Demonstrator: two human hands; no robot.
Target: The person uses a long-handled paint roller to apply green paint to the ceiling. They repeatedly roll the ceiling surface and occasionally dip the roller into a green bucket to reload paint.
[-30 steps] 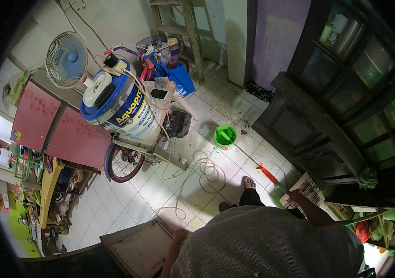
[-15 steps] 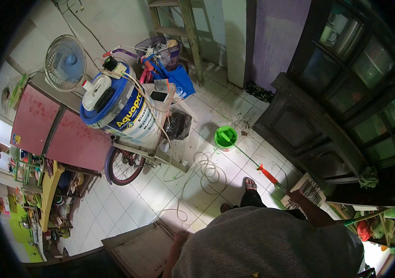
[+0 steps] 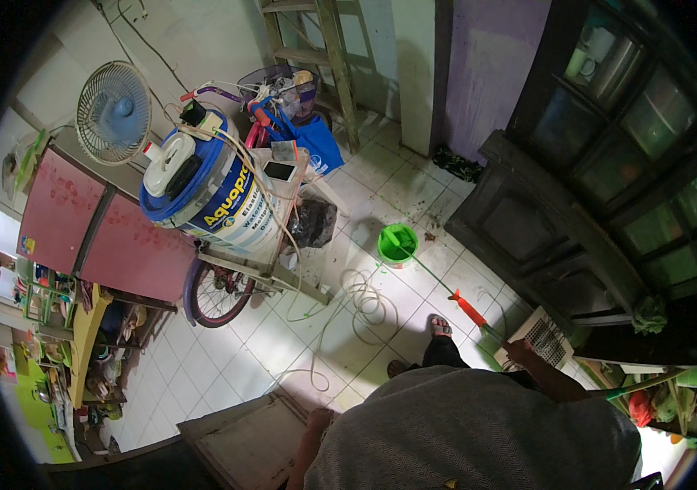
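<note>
The right hand (image 3: 518,351) closes its fingers round the near part of the roller (image 3: 469,310), beyond the red grip, a hold that seems chosen for reach: the far end sits down in the bucket (image 3: 408,250), well ahead of the feet. The bucket stands on the floor (image 3: 201,359), its wall probably taking some of the roller's weight. The left hand (image 3: 318,419) rests low, beside the panel (image 3: 242,441); whether its fingers are curled or touching anything, I cannot tell.

The tub (image 3: 230,208) is up on the table (image 3: 309,287), probably to keep it off the floor, with the cord (image 3: 316,359) trailing down from its top and lying in loose loops on the tiles.

The roller is a thin straight rod with a smooth, bright grip — plastic, by the look of it — and the bucket is round and green inside. Near the right hand, the grate (image 3: 546,336) is pale and cut through with small openings. The cabinet (image 3: 545,237) beyond is dark, panelled wood with glass panes; the shirt (image 3: 463,425) shows a fine grey zigzag weave.
</note>
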